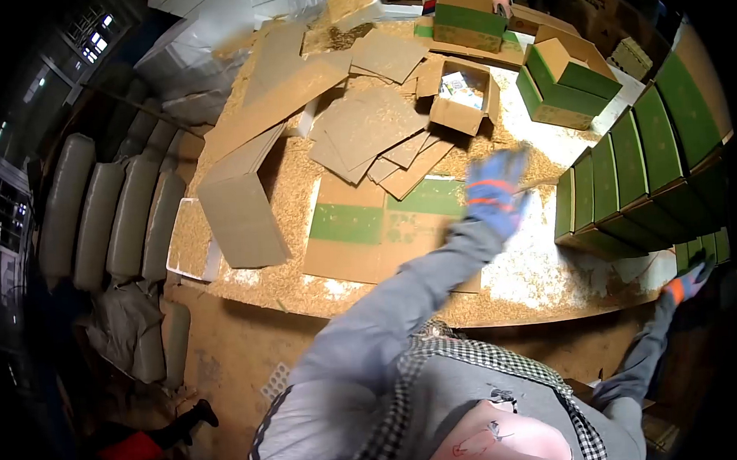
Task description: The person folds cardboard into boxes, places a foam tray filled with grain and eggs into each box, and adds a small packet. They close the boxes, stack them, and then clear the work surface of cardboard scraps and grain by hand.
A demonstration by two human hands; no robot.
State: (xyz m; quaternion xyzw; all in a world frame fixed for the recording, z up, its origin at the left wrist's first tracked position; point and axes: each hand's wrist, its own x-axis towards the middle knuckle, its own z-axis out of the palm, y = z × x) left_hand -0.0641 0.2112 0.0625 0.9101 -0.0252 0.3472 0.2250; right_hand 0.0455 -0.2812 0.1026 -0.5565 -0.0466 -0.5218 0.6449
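Note:
My left hand (496, 193), in a blue and orange glove, is over the shavings-strewn table (543, 276), just right of a flat cardboard sheet with green bands (348, 224). Its fingers are smeared by motion. Off at the far right, my right hand (690, 283), gloved alike, reaches to small green boxes (707, 250) with its fingers stretched out at their lower edge. A row of larger green and brown boxes (625, 165) stands along the table's right side. Beyond my left hand sits an open carton (460, 115) with printed packets inside.
Loose cardboard sheets (368, 135) and a folded piece (240, 211) lie left of centre. At the far side, a co-worker's hand (502, 2) touches a green box (468, 24). Stacked green boxes (572, 81) stand at the back right. Filled sacks (96, 217) line the left.

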